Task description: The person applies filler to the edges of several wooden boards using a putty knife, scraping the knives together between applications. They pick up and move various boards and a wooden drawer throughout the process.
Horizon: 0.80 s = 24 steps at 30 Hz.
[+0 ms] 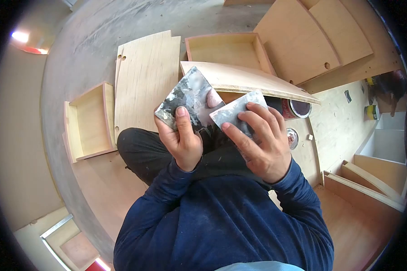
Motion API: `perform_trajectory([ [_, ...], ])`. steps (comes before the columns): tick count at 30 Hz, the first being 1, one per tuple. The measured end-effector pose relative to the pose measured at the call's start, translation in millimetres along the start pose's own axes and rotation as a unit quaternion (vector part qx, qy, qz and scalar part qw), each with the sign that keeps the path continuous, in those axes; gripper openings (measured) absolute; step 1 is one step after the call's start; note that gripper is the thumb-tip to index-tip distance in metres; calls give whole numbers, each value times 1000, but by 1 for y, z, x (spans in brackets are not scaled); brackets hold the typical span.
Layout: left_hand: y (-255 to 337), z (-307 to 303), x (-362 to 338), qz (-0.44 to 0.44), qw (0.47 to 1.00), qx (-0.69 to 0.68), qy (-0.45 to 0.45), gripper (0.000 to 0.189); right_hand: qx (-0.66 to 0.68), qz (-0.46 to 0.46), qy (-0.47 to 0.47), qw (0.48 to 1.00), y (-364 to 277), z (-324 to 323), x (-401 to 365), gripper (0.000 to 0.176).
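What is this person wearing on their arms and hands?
The left hand and right hand are bare, with no gloves, rings or watch showing. Long navy-blue sleeves of a plain, unmarked top cover both arms down to the wrists.

Two flat metal blades are held up side by side above the lap. The larger blade [187, 95] is roughly rectangular, tilted with one corner pointing up, and its face is mottled with dark patches and smears of grey-white dried filler. The left hand [182, 141] grips its lower part, thumb pressed flat on the face. The smaller blade [234, 113] is paler, an even light grey, also tilted, and sits just to the right of and slightly lower than the larger one. Their near edges meet or overlap. The right hand [259, 145] pinches it, fingers across its right side.
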<state>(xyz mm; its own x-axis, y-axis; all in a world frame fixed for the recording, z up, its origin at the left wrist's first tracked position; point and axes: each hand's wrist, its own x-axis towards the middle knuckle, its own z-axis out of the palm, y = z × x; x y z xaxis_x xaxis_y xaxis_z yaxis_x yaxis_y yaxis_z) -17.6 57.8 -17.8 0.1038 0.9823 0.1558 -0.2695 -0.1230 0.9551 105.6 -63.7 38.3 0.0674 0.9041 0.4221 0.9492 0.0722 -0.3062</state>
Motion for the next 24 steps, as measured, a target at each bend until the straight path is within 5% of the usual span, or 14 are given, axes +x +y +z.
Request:
perform_trajectory([
  [6, -12, 5, -1, 20, 1000, 3, 15, 25, 10, -22, -36, 999, 10, 10, -12, 54],
  [8, -10, 5, 16, 69, 997, -21, 26, 30, 140, 11, -27, 990, 31, -2, -21, 54],
  [15, -25, 6, 47, 103, 990, -82, 51, 41, 49, 191, -38, 980, 82, -24, -58, 51],
  [20, -33, 17, 44, 70, 976, -184, 95, 33, -9, 178, -24, 984, 108, -23, -78, 50],
  [24, -37, 13, 45, 91, 982, -139, 91, 34, -24, 184, -29, 982, 118, -21, -84, 53],
])
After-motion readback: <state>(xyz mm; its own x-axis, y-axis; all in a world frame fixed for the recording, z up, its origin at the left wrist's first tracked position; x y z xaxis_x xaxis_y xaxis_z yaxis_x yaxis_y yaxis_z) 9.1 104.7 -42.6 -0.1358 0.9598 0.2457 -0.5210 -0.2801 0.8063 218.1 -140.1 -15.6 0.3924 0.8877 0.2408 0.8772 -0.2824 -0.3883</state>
